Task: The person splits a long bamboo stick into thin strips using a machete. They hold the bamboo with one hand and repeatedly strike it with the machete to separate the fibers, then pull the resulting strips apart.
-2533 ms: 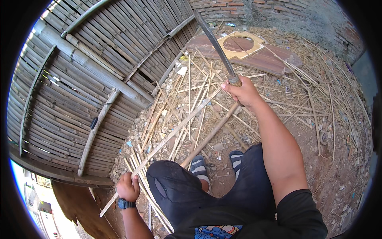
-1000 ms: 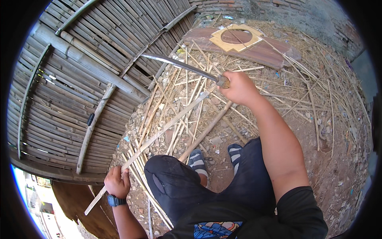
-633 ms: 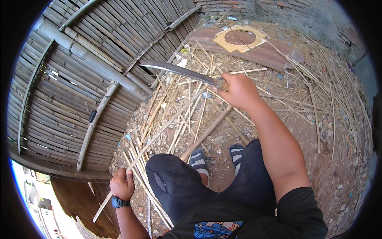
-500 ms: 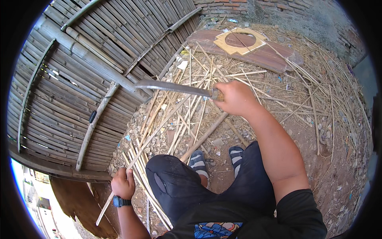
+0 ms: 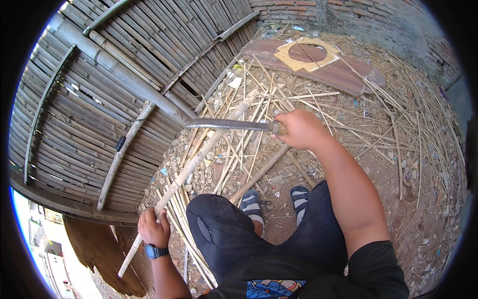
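My right hand grips the handle of a long dark blade, a machete held level and pointing left over the ground. My left hand, with a dark wristwatch, holds a long pale bamboo pole near its lower end. The pole slants up and to the right, and the blade crosses just above its middle. I squat in dark trousers, and my striped sandals show between my knees.
A woven bamboo fence with thick rails runs along the left. Split bamboo strips and straw litter the dirt. A brown board with a pale cut-out frame lies at the back, by a brick wall.
My right hand has swung the blade from upright down and to the left until it lies level over the pole. My left hand has stayed on the pole's lower end.
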The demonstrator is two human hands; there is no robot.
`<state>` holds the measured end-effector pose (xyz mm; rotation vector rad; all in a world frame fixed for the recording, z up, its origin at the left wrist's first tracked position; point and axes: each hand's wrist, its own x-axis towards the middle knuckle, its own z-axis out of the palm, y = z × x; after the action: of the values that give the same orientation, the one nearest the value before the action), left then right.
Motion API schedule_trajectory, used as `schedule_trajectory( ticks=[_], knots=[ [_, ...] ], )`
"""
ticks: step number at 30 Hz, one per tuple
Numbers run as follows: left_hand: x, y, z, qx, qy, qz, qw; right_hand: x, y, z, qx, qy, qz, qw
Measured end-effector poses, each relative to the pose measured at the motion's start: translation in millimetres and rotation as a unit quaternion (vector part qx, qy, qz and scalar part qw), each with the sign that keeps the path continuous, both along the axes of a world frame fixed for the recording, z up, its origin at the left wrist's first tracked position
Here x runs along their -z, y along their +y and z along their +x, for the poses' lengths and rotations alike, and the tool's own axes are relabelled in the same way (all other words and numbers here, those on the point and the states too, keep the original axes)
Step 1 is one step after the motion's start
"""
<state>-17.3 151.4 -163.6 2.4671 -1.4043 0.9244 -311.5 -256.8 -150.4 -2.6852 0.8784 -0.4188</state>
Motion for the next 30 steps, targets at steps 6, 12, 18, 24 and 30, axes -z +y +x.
schedule_trajectory(
  ticks=[6, 12, 18, 24, 30],
  knots=[
    [-1.6, -2.9, -4.0, 0.007, -0.032, -0.028, 0.999, -11.3, -11.7, -11.5, 0.082, -0.018, 0.062, 0.995],
    [-3.3, 0.1, 1.1, 0.023, 0.013, -0.032, 0.999, -2.2, -13.4, -14.9, 0.034, -0.045, 0.052, 0.997],
    [-0.7, 0.1, 15.3, 0.109, 0.521, 0.054, 0.845, 5.0, -1.8, 4.1, -0.051, -0.083, -0.007, 0.995],
    [-8.6, 1.3, 28.3, 0.046, 0.791, 0.106, 0.601, 20.7, -4.7, 13.1, -0.101, -0.189, -0.096, 0.972],
    [-17.0, -0.8, 31.4, 0.027, 0.835, 0.130, 0.534, 21.5, -24.8, -0.3, 0.012, -0.240, -0.047, 0.969]
  ],
)
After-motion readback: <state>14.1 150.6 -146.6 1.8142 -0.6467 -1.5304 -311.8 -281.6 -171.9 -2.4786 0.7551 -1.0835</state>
